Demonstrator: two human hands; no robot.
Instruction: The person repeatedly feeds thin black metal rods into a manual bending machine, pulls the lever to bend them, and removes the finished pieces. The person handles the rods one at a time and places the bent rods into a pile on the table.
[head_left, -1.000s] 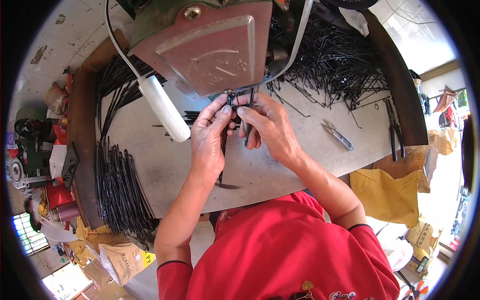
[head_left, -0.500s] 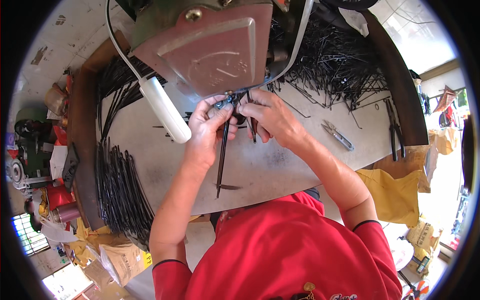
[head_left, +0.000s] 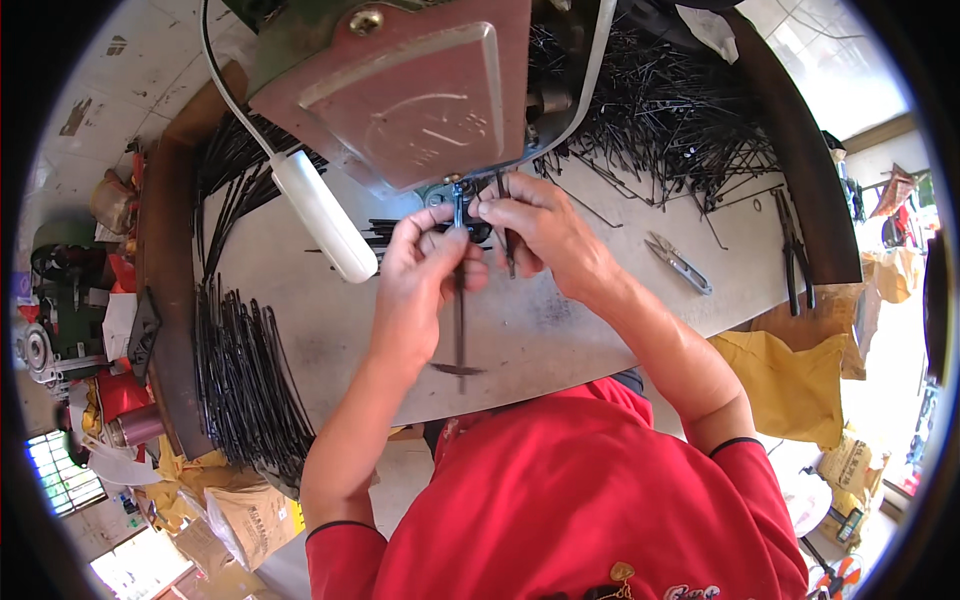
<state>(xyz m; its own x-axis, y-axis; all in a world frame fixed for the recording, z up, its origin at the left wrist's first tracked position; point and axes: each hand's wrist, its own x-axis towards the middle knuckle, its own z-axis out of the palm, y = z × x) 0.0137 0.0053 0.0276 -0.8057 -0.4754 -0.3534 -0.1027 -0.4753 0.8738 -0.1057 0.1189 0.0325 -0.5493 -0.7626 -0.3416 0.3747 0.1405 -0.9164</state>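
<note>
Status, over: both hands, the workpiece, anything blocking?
Left hand pinching a long black strip; right hand holding a second dark piece. Both just below the machine head in view. White lamp at left, not covering either hand.

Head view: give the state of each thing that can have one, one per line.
Left hand, pinching a dark strip
Right hand, holding a dark piece
Machine cover, shut
Lamp, on or off unclear
Snips, lying on table
Pliers, handles apart
Bundle, lined up
Heap, tangled
</note>
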